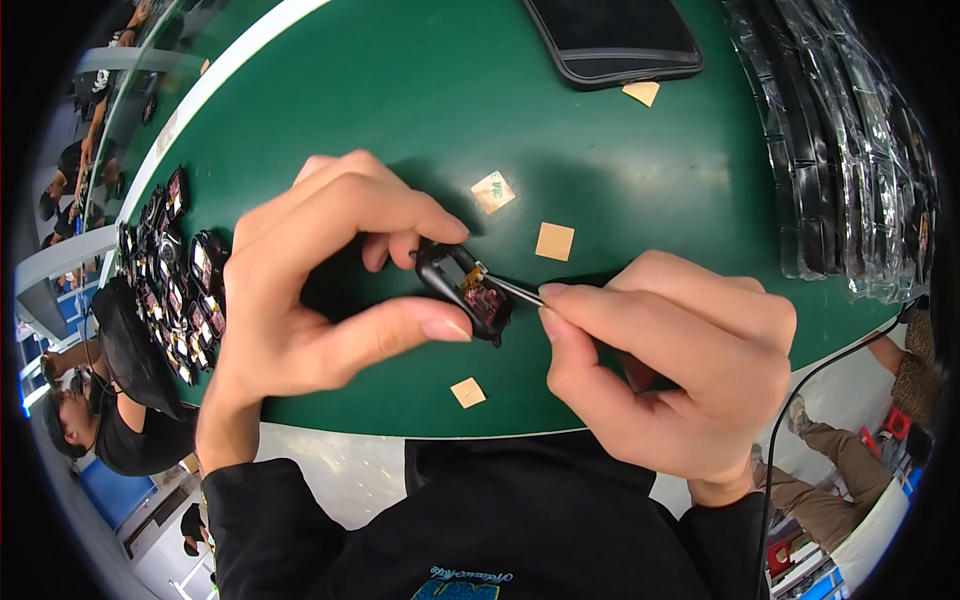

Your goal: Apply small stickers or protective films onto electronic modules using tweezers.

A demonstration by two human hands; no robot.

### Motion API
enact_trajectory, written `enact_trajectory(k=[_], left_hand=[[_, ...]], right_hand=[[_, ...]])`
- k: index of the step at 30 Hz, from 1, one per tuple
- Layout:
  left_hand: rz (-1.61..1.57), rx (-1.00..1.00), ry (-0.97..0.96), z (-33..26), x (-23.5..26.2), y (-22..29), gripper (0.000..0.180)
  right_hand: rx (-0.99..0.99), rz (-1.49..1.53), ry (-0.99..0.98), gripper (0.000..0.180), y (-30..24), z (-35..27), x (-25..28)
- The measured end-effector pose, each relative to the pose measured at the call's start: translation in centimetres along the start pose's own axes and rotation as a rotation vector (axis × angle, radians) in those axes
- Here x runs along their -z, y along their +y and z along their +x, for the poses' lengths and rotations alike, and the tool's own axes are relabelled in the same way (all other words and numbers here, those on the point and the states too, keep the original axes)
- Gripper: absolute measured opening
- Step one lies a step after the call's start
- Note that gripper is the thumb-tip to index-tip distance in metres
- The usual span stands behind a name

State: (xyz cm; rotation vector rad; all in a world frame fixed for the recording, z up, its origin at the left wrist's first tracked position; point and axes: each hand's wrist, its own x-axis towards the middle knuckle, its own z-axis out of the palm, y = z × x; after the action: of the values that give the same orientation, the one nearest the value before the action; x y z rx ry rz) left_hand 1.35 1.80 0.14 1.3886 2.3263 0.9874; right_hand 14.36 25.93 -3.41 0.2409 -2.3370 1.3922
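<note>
Between the thumb and fingers of my left hand (330,270) is a small black oval device housing (432,262), tilted, with its inside facing up. A reddish circuit board and a bit of yellowish flex show in its opening. My right hand (670,350) pinches a pair of thin metal tweezers (520,291). Their tips reach the housing's inner edge near the flex; whether they grip anything is too small to tell. Small tan paper squares lie around the hands: one (555,241) beyond the tweezers, a printed one (493,192) farther off, another (467,392) nearer me.
Many similar black housings (180,280) with boards are grouped at the left of the green table (400,100). A black phone (620,40) lies at the far side, with a tan scrap (642,93) beside it. Clear-wrapped black trays (840,150) are stacked right. A black cable (800,390) hangs at the right edge.
</note>
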Motion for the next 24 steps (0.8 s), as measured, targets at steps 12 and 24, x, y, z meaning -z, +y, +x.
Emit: enact_trajectory(k=[12,24], left_hand=[[0.279,-0.105,0.190,0.4,-2.4,1.9,0.080],[0.062,-0.186,0.027,0.5,-0.8,-0.8,0.081]], right_hand=[[0.076,0.011,0.020,0.024,0.6,-0.3,-0.4],[0.039,0.060,-0.079,0.025,0.6,0.1,0.1]])
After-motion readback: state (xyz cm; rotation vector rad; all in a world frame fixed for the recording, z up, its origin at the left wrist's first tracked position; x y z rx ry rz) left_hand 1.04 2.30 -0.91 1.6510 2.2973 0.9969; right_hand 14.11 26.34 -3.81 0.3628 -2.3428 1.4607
